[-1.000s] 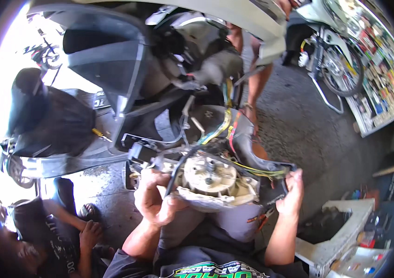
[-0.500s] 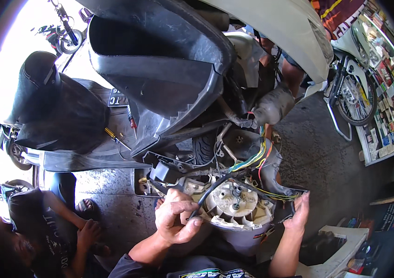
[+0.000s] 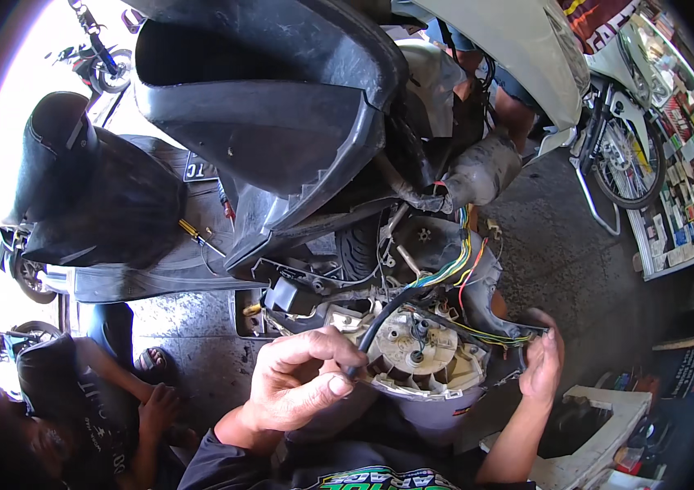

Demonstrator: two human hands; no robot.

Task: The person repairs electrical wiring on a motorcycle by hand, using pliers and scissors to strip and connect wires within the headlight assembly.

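My left hand (image 3: 298, 382) pinches the end of a thick black cable (image 3: 383, 317) between thumb and forefinger, left of an off-white ribbed plastic housing (image 3: 412, 353). That housing lies in front of me, with small posts on its round middle. On its right side my right hand (image 3: 540, 363) is curled round the edge of a dark plastic cover (image 3: 486, 286), thumb up and fingers mostly hidden. A bundle of coloured wires (image 3: 455, 260) runs from above down toward the housing, and thin yellow-green wires (image 3: 490, 333) lead to the right hand.
A scooter body panel (image 3: 265, 139) fills the upper middle, with a tyre (image 3: 355, 255) below it. On a dark footboard lie a yellow-handled screwdriver (image 3: 191, 229) and a red-handled tool (image 3: 227, 206). A person (image 3: 69, 400) sits at lower left. A white panel (image 3: 592, 441) is at lower right.
My left hand has shifted slightly left with the cable and appears larger. The right hand has moved a little right and its fingers curl more. The view has shifted slightly.
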